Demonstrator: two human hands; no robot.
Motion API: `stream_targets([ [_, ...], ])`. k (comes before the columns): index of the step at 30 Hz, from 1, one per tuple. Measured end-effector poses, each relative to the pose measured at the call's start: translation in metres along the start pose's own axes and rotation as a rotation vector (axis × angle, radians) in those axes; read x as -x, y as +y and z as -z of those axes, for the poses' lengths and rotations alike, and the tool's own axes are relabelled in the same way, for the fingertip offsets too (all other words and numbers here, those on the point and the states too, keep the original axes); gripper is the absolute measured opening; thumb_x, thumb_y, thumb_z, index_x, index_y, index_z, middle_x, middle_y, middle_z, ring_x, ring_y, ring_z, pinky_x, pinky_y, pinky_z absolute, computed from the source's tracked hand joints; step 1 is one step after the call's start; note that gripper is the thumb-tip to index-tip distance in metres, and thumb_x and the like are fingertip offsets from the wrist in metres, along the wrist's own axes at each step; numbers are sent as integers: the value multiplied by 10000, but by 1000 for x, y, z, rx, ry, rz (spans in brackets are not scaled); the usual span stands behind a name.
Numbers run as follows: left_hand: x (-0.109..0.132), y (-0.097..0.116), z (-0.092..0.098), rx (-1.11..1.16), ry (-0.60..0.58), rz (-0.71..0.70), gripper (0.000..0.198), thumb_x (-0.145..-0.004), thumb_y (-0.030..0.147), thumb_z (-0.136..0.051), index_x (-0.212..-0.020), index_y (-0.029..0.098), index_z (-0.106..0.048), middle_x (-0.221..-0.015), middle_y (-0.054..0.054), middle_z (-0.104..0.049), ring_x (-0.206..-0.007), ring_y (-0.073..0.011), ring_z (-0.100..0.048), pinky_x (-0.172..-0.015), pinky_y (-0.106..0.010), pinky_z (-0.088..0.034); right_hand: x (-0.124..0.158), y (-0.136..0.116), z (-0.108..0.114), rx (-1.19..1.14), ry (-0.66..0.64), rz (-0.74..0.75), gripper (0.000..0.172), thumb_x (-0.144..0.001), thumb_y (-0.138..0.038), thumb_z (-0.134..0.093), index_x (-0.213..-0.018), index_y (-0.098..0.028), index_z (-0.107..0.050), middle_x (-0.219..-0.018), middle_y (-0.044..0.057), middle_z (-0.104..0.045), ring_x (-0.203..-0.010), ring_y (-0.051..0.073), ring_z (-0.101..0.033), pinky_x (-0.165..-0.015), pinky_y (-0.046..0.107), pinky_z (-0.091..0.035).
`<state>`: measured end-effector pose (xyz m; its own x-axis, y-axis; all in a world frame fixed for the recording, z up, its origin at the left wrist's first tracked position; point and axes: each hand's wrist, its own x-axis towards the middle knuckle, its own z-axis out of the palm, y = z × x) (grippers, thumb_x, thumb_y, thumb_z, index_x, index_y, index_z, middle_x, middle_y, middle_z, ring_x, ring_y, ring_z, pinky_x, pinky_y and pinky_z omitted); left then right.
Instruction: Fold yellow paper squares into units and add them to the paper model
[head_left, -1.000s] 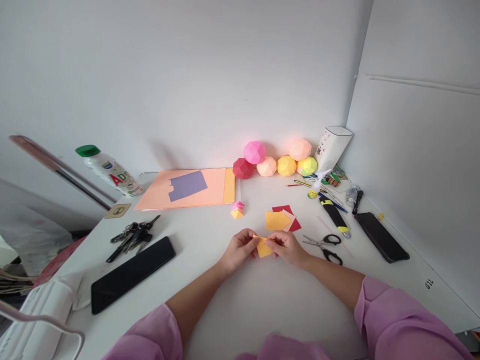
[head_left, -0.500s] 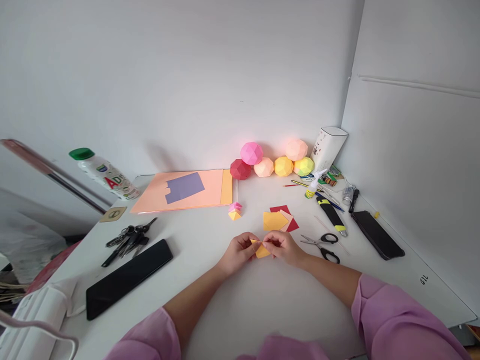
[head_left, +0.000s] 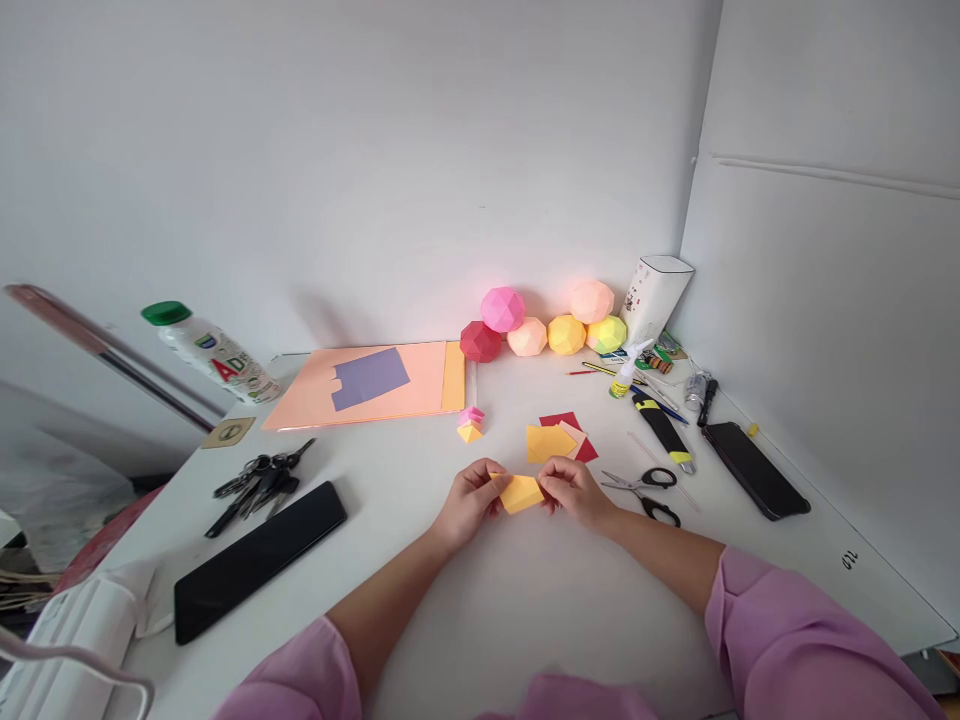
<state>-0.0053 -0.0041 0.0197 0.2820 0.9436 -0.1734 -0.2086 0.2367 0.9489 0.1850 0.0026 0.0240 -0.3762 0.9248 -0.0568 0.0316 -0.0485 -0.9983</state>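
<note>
Drawn farther apart than half a second ago, the left hand (head_left: 466, 503) and the right hand (head_left: 576, 492) now stretch across an orange paper piece (head_left: 519, 493), whose face shows broader than before, when the fingertips nearly met along its upper edge. Left fingers pinch the piece at one end and right fingers pinch it at the opposite end, both grips narrow on the paper. It is held between the two hands, over the near middle of the worktop (head_left: 525, 620). Just beyond it lie overlapping cut papers (head_left: 551, 443) in dark red, orange and pale peach, and a small pink-and-yellow folded shape (head_left: 471, 425) sits farther left. Beside the right hand rest scissors (head_left: 645, 490) with black handles, their blades apart; past them are a black-and-yellow cutter (head_left: 664, 433) and a small glue bottle (head_left: 621, 382) standing upright. Six faceted balls (head_left: 527, 337) are grouped near the wall. Left of those, a purple sheet (head_left: 371, 378) lies on large peach sheets (head_left: 300, 390). Keys (head_left: 262, 480) and a black phone (head_left: 259, 560) lie well left of the left hand.
</note>
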Motion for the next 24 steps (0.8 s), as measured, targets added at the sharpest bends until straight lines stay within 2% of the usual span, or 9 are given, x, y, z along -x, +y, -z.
stream_targets([
  [3,-2,-2,2,43,13,-5,217,-735,351,-634,-704,170,-516,-513,56,-486,-433,-66,-419,-429,-187,-319,0,0,0,-12,12,5,152,-807,-285,-494,-708,-171,-486,-616,-24,-547,-470,81,-512,-444,198,-375],
  [7,-2,-2,3,-8,-9,-6,223,-751,364,-622,-709,168,-523,-500,56,-475,-440,-70,-421,-433,-186,-321,0,1,-1,28,-34,38,167,-809,-339,-554,-821,-181,-500,-585,-61,-485,-461,74,-495,-459,197,-378],
  [13,2,2,-3,-102,-9,23,282,-763,445,-591,-742,168,-539,-530,51,-483,-449,-78,-436,-453,-199,-336,0,1,-1,108,-49,45,239,-806,-391,-560,-743,-169,-499,-592,-54,-470,-462,73,-484,-467,210,-410],
  [20,2,3,-6,-66,56,-15,350,-822,527,-468,-754,184,-483,-488,55,-481,-429,-88,-446,-452,-208,-361,1,0,-1,104,-8,43,222,-812,-371,-545,-738,-174,-476,-569,-61,-479,-426,71,-497,-435,196,-390],
  [24,1,4,-6,4,72,-56,350,-804,544,-484,-826,197,-440,-605,44,-524,-457,-102,-516,-459,-235,-427,1,-2,-3,71,30,9,212,-818,-377,-519,-772,-181,-452,-557,-50,-545,-412,87,-518,-409,192,-363],
])
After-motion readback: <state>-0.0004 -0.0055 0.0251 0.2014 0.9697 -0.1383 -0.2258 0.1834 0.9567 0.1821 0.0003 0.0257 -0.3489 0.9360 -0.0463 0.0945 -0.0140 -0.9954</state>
